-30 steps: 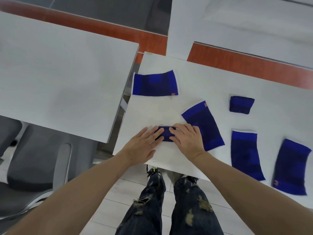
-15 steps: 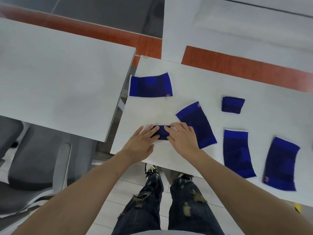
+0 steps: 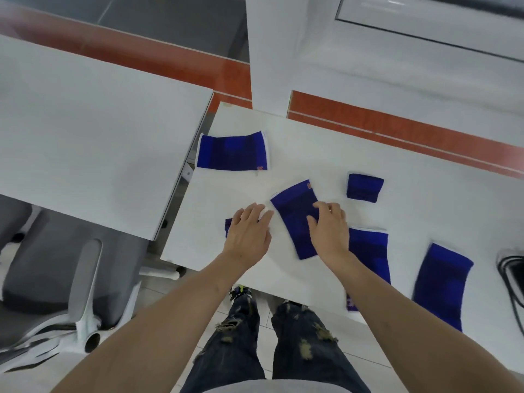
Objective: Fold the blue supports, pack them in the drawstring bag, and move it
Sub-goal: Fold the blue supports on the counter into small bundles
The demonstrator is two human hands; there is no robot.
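On the white desk [image 3: 397, 171], the left hand [image 3: 248, 232] lies flat, fingers loose, over a folded blue support [image 3: 228, 226]. The right hand [image 3: 330, 229], fingers spread, rests on an unfolded support [image 3: 295, 214]. Six supports visible.

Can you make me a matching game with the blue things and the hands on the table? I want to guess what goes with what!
Things:
1. right hand
2. left hand
3. small folded support
4. flat support by the table's far left corner

States:
A. lies alone, nothing touching it
B. folded up small, beyond the right hand
C. covers a folded blue piece
D. fingers on the slanted flat support

Pairs: 1-D, 2-C, 3-B, 4-A
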